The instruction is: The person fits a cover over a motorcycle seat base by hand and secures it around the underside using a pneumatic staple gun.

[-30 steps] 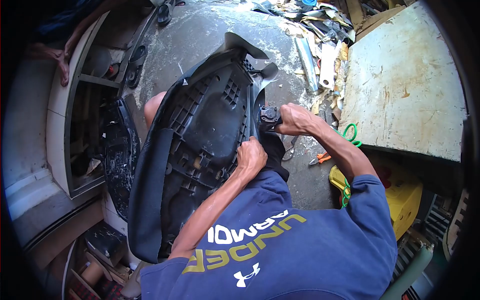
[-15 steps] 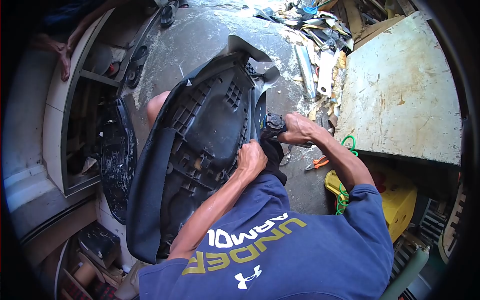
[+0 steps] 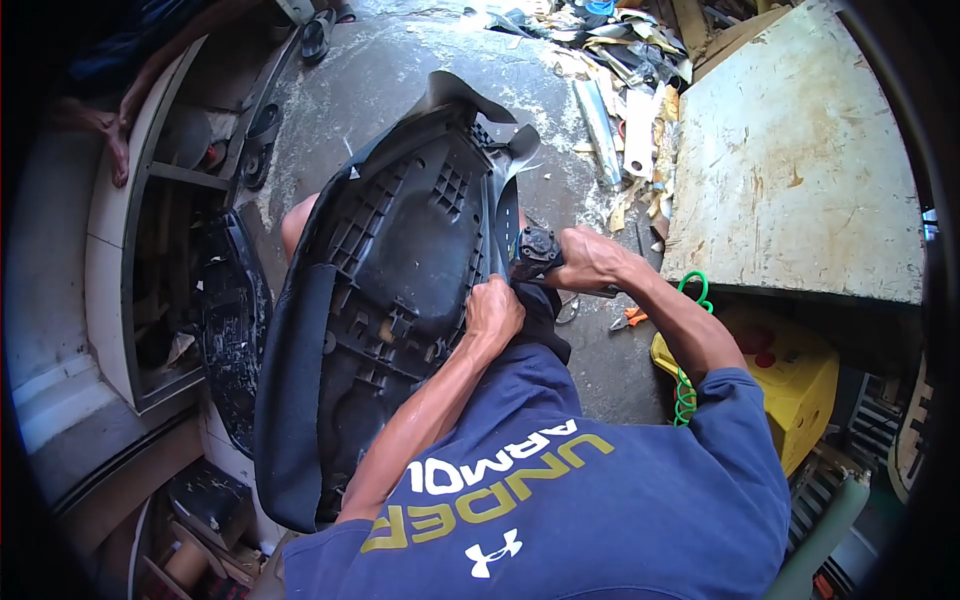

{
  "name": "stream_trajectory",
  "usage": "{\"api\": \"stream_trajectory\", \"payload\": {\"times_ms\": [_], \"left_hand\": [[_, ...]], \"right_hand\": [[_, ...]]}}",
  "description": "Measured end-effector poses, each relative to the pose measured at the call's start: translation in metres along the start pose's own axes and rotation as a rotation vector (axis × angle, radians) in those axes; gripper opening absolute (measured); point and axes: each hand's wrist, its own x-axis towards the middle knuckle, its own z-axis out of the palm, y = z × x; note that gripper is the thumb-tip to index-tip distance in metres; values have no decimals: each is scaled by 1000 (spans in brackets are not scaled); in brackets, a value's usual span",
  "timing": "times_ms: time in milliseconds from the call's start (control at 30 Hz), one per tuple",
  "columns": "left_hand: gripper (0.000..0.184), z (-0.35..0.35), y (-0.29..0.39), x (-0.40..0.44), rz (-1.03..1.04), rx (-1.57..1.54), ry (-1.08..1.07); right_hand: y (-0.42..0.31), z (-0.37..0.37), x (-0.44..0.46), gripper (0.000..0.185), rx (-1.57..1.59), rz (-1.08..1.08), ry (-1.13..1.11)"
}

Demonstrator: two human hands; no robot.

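A motorcycle seat lies upside down across my lap, its ribbed black plastic base facing up. Black cover material wraps its left side, and loose flaps stick up at the far end. My left hand is closed on the cover's edge along the right rim of the base. In my right hand is a black staple gun, its head close against the seat's right side. What its nose touches is hidden.
A worn white board tabletop stands at right, above a yellow machine and a coiled green hose. Orange-handled pliers lie on the floor. Scraps pile up at the back. Another seat base leans at left; a person's foot shows above.
The view has shifted slightly. My right hand and the staple gun have come a little nearer along the rim toward my left hand, which keeps its hold on the cover edge.
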Motion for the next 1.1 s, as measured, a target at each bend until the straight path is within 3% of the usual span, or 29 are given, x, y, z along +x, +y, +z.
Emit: {"api": "stream_trajectory", "payload": {"times_ms": [367,433,533,700,1100], "left_hand": [[23,4,-8,11,6,-30,58],[21,7,-12,13,41,10,17],[28,1,-14,11,67,32,-10],[31,8,-21,13,120,15,12],[19,-3,-9,11,-27,-23,18]], "right_hand": [[-7,12,5,42,-87,-102,97],[-5,4,2,42,-40,40,-26],[6,7,-5,41,118,6,78],[-5,5,-20,44,72,76,17],[-12,22,-8,42,-48,-8,48]]}}
